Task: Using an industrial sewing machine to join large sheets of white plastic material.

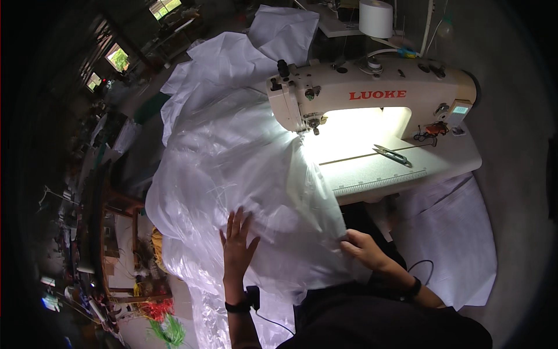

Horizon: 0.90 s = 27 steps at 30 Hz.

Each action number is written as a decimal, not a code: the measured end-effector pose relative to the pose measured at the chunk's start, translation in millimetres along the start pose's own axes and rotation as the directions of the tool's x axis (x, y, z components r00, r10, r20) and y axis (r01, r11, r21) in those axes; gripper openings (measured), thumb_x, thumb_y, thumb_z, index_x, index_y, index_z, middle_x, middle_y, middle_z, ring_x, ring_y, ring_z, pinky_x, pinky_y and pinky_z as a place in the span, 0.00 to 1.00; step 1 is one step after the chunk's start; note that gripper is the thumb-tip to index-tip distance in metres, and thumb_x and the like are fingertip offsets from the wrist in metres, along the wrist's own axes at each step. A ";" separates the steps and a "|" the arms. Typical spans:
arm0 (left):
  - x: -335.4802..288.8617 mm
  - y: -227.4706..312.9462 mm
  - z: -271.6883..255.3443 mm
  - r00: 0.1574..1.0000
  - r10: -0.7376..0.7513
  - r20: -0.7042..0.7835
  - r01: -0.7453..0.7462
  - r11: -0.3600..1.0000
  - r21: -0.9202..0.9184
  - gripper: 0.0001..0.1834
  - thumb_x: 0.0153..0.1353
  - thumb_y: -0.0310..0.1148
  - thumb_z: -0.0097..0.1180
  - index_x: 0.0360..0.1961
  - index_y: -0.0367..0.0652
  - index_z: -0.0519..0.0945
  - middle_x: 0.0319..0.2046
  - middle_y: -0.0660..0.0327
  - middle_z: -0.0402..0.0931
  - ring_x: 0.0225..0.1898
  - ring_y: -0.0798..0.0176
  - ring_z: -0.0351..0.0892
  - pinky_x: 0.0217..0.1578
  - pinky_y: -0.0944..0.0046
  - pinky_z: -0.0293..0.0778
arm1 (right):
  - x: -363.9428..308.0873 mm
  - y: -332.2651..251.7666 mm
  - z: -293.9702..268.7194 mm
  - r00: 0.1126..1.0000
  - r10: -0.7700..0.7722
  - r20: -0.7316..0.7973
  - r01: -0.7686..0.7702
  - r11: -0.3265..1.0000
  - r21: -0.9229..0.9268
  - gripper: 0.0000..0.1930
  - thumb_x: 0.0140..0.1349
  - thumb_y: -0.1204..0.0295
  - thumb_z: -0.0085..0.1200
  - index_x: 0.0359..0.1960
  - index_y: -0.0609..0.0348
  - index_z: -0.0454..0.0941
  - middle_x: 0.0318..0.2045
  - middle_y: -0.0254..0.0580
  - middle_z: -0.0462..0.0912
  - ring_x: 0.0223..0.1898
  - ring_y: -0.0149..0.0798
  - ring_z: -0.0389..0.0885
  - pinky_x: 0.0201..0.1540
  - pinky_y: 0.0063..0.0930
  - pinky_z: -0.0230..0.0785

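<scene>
A person is working a large sheet of translucent white plastic film [232,157] at an industrial sewing machine [372,93], seen from above. The film is lying bunched across the left part of the bench [407,168], running under the machine's needle end and spilling off the near edge toward the person's lap. The left hand [237,244] is pressing flat on the film, fingers [232,224] spread and released, gripping nothing. The right hand [365,249] is holding the film's near edge just off the bench front, its fingers clenching a fold of the sheet. Both wrists are wearing dark bands, and a thin cable is trailing from the left one.

The machine's cream body is standing across the back of the bench, its lamp lighting the bare surface beneath the arm. A pair of thread snips [392,155] is lying on that lit patch, well apart from both hands. A white thread cone [375,17] is standing behind the machine. More white sheet material [453,227] is hanging below the bench at the right, and another piece [285,32] is lying beyond the machine. A cluttered workshop floor is showing dimly at the left.
</scene>
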<state>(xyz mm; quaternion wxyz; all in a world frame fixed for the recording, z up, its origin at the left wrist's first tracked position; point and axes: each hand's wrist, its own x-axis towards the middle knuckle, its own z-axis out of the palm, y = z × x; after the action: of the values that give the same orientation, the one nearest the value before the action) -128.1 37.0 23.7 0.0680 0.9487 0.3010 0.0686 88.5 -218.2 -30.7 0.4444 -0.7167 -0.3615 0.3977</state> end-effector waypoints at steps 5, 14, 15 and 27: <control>-16.3 66.8 -16.3 0.970 0.099 -0.223 -0.184 0.896 -0.403 0.33 0.53 0.34 0.66 0.61 0.42 0.70 0.62 0.51 0.68 0.65 0.46 0.64 0.62 0.46 0.61 | -16.5 4.0 -11.2 0.985 -0.101 -0.143 0.106 0.994 0.031 0.12 0.65 0.69 0.55 0.45 0.63 0.75 0.35 0.45 0.82 0.35 0.36 0.81 0.41 0.27 0.71; -24.5 180.4 37.9 0.937 0.280 -0.208 -0.345 0.830 -0.438 0.03 0.57 0.30 0.60 0.28 0.45 0.79 0.23 0.61 0.74 0.27 0.54 0.77 0.33 0.55 0.69 | -26.6 10.4 -42.7 1.000 0.015 0.013 -0.018 0.972 0.233 0.18 0.68 0.64 0.54 0.52 0.64 0.72 0.37 0.42 0.81 0.41 0.31 0.80 0.44 0.27 0.71; -23.6 183.5 37.1 0.935 0.284 -0.211 -0.351 0.827 -0.440 0.03 0.57 0.30 0.60 0.28 0.45 0.79 0.23 0.61 0.74 0.27 0.54 0.77 0.33 0.55 0.69 | -22.0 0.7 -43.9 1.000 0.016 0.008 -0.017 0.973 0.231 0.18 0.68 0.64 0.54 0.52 0.64 0.72 0.37 0.42 0.81 0.41 0.31 0.80 0.44 0.27 0.71; -168.4 21.1 129.5 0.547 0.119 0.829 0.835 -0.002 -0.551 0.09 0.64 0.30 0.57 0.38 0.35 0.82 0.37 0.55 0.83 0.40 0.60 0.83 0.47 0.61 0.78 | -14.2 -8.7 -48.0 0.984 -0.149 -0.094 0.170 0.940 0.294 0.26 0.68 0.78 0.44 0.68 0.68 0.58 0.56 0.53 0.76 0.58 0.36 0.73 0.61 0.27 0.64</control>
<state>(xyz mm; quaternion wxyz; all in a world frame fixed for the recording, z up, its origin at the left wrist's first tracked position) -230.4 -89.2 -114.9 0.7822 0.4623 0.3940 -0.1381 123.8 -244.3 -5.2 0.5917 -0.6225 -0.3375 0.3853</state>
